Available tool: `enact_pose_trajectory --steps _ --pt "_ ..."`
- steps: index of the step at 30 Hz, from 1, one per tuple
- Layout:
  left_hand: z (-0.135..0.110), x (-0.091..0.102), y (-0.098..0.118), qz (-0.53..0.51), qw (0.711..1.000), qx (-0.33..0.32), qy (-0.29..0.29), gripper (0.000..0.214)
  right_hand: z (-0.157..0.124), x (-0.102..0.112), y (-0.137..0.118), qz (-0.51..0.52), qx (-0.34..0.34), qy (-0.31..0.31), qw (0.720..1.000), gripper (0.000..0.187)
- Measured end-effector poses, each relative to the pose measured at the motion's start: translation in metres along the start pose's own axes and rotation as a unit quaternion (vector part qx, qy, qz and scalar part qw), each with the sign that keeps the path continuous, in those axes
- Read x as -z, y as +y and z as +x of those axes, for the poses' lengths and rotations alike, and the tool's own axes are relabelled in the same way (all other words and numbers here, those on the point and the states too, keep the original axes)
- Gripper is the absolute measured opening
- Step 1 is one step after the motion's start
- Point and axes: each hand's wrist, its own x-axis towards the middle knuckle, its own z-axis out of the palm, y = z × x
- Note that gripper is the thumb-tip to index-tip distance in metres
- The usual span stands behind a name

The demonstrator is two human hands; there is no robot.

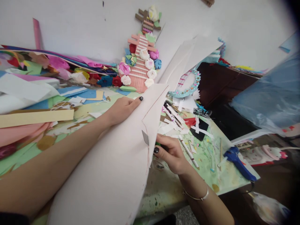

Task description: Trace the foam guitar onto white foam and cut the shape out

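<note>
A large white sheet of paper or thin board [112,175] slants across the middle, with a drawn line near its right edge. My left hand [123,109] lies over its upper left edge, thumb on top and fingers hidden underneath. At the sheet's right edge, my right hand [172,153] grips a utility knife by a green part, mostly covered by thumb and fingers. The knife's grey blade [145,137] shows on the sheet's upper face beside the line. Along this side the edge is partly split, with a narrow flap [156,115] standing away.
Behind stands a pink paper guitar shape [138,72] with paper flowers. Markers [188,151], paper scraps and glasses [202,112] lie to the right. A blue glue gun [240,164] rests by the table corner. Coloured paper [23,87] is piled at left.
</note>
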Motion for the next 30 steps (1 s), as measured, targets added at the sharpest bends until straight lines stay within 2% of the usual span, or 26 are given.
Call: enact_pose_trajectory --steps 5,10,14,18,25,30 --pt "-0.002 -0.003 0.001 -0.009 1.000 0.006 -0.007 0.053 -0.002 0.001 0.005 0.010 0.000 0.012 1.000 0.035" --pt "-0.004 0.005 0.008 0.051 0.995 -0.016 0.083 0.049 -0.002 0.001 0.011 0.012 -0.020 0.049 0.999 0.035" --pt "-0.006 0.014 0.015 0.149 0.980 -0.036 0.130 0.046 0.000 0.001 0.010 0.016 -0.044 0.034 0.998 0.032" --pt "-0.008 0.014 0.016 0.173 0.978 -0.024 0.113 0.044 0.001 0.001 0.007 0.013 -0.042 0.035 0.998 0.029" --pt "-0.004 0.003 0.008 0.073 0.995 -0.031 0.059 0.046 -0.001 0.000 0.000 0.012 -0.028 0.024 0.999 0.027" --pt "-0.003 0.000 0.006 0.041 0.998 -0.031 0.035 0.046 0.001 -0.002 -0.003 0.005 -0.019 0.023 1.000 0.025"
